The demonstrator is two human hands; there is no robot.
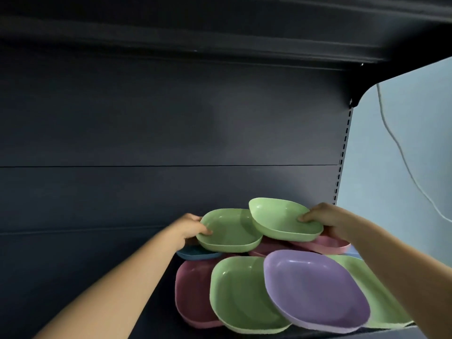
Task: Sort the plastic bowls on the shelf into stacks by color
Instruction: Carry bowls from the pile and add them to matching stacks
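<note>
Left hand: I see my left hand (193,230) holding the left edge of a green bowl (230,231), thumb curled over the rim and fingers underneath, so that grip is clamped on the bowl.
Right hand: my right hand (325,220) pinches the right edge of a second green bowl (283,218), thumb on the rim; this grip is clamped too.
Held bowls: both sit above the pile at the back; the right one is tilted and overlaps the right edge of the left one.
Pile: the other bowls lie jumbled on the dark shelf (151,302), at its right end.
Front of pile: a third green bowl (242,294) lies in the middle, a purple bowl (315,289) leans over its right side, and a dark pink bowl (193,292) sits under its left side.
Far right: a fourth green bowl (381,297) shows from under the purple one.
Back of pile: a pink bowl (325,244) lies beneath the right-hand bowl, and a blue bowl (195,253) peeks out below my left hand.
Surroundings: a dark back panel (171,130) rises behind the shelf; a pale wall (415,143) with a thin cable (401,157) stands to the right.
</note>
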